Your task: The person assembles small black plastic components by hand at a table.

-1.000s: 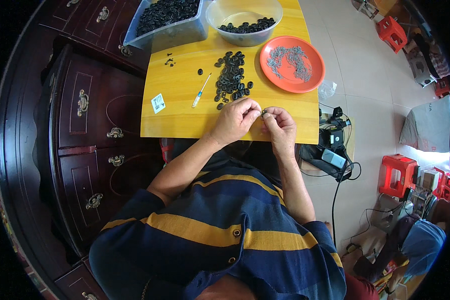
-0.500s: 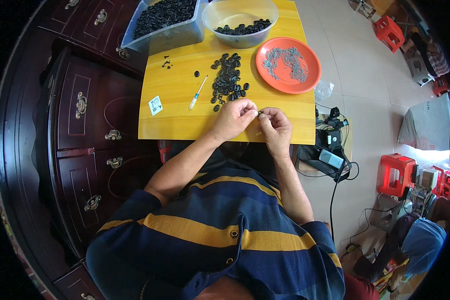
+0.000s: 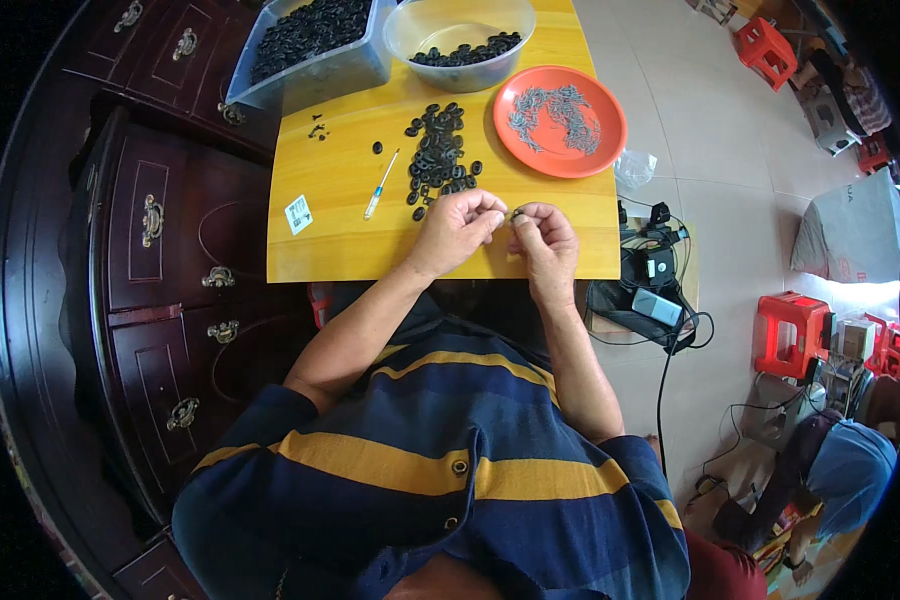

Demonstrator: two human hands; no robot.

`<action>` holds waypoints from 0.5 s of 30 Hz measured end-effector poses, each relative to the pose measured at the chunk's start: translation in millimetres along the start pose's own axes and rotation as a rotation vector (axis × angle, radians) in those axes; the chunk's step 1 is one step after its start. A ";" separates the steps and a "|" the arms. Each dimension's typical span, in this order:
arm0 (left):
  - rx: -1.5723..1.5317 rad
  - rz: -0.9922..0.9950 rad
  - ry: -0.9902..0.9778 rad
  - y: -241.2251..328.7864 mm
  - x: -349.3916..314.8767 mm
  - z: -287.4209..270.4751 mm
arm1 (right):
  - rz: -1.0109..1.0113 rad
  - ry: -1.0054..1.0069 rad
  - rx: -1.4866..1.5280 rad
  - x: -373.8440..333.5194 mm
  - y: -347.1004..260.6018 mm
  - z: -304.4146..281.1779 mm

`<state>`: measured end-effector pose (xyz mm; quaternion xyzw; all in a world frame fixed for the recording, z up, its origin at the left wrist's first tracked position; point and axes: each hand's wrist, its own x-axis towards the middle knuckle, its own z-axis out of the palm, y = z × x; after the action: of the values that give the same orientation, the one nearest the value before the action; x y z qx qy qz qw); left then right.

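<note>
Over the near edge of the yellow table, my left hand [image 3: 457, 232] and my right hand [image 3: 545, 243] work fingertip to fingertip. My right thumb and fingers pinch a small black piece [image 3: 516, 213], mostly covered by them. The left thumb and forefinger are pressed together just beside it; whatever they grip is too small to name. Beyond my left hand lies a loose pile of black oval pieces [image 3: 437, 148]. An orange plate [image 3: 616, 110] with many thin grey metal pins [image 3: 567, 112] sits to the far right. Left of the pile lies a slim screwdriver [image 3: 381, 186].
At the back stand a blue-grey bin [image 3: 315, 82] and a clear bowl [image 3: 460, 78], both holding black pieces. A white label [image 3: 298, 214] and black scraps [image 3: 317, 130] lie on the left. Dark drawers [image 3: 160, 230] flank the table; cables and a bag [image 3: 650, 305] lie right.
The whole view has shifted slightly, so the table sits a little further left and higher. My fingertips have drawn slightly apart, with the black piece staying in my right hand.
</note>
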<state>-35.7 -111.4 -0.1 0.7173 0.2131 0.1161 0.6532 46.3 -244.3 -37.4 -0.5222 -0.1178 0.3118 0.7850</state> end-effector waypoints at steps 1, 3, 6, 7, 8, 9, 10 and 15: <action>0.003 -0.003 0.004 -4.3 0.5 -2.7 | -0.011 0.021 0.022 -0.3 -0.6 -0.5; 0.139 0.079 0.085 -12.4 1.9 -5.5 | -0.004 0.035 0.040 -1.1 -4.8 -1.5; 0.328 0.170 0.130 -17.0 -4.2 -18.0 | -0.030 0.115 0.136 0.0 -7.0 -5.5; 0.466 0.221 0.144 -17.4 -5.3 -20.1 | -0.029 0.115 0.135 0.2 -8.5 -8.7; 0.462 0.220 0.146 -17.1 -4.4 -19.8 | -0.030 0.129 0.118 0.8 -10.6 -11.9; 0.497 0.277 0.151 -15.5 -2.6 -19.7 | -0.031 0.144 0.100 1.4 -12.8 -14.1; 0.530 0.333 0.156 -14.2 -0.1 -19.6 | -0.044 0.143 0.117 2.5 -15.1 -15.0; 0.695 0.425 0.123 -13.8 25.8 -11.4 | -0.073 0.160 0.089 6.5 -23.4 -18.1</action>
<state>-20.1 -88.7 -15.2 0.9150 0.1252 0.2121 0.3194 69.1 -259.9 -25.1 -0.5053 -0.0599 0.2452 0.8252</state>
